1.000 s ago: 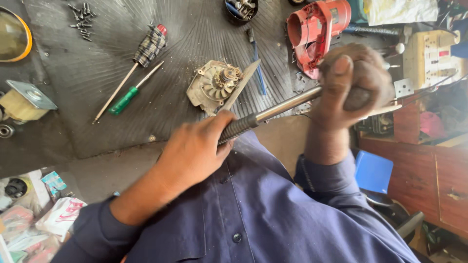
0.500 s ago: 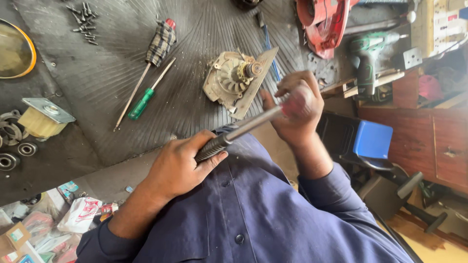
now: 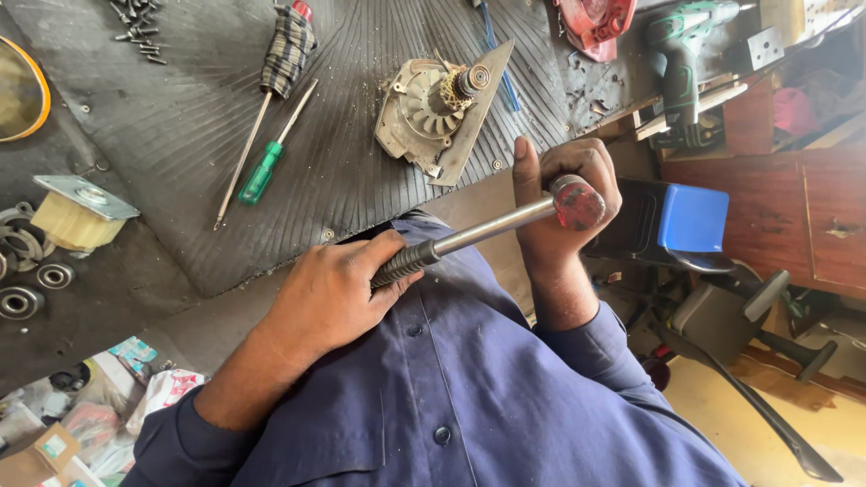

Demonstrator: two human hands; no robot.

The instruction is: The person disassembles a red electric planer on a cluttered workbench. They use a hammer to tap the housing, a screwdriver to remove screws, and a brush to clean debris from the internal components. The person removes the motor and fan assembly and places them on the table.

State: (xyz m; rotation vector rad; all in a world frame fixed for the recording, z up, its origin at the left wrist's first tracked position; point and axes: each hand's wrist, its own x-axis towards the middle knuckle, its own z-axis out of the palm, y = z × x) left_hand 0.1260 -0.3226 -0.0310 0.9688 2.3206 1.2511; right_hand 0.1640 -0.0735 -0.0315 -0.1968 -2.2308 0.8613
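Observation:
My left hand point(image 3: 329, 293) grips the ribbed black grip of a steel-shafted hammer point(image 3: 492, 230) held in front of my blue shirt. My right hand point(image 3: 552, 257) is wrapped around the hammer's reddish head point(image 3: 577, 203), thumb pointing up. The hammer lies across my chest, head end to the right and just off the bench edge. On the ribbed black mat point(image 3: 180, 135) beyond it rests a metal motor part point(image 3: 437, 108) with a pale fan, a rusty shaft and a flat plate; neither hand touches it.
A green-handled screwdriver point(image 3: 262, 171) and a cloth-wrapped one point(image 3: 287, 50) lie left of the motor part. Screws point(image 3: 135, 27), bearings point(image 3: 23, 302) and a cream block point(image 3: 77, 212) sit far left. A green drill point(image 3: 681, 54), red housing point(image 3: 591, 22) and blue seat point(image 3: 690, 216) are at right.
The hammer head and my right hand have come down and away from the motor part, toward my chest. Both hands keep their hold. The view has shifted.

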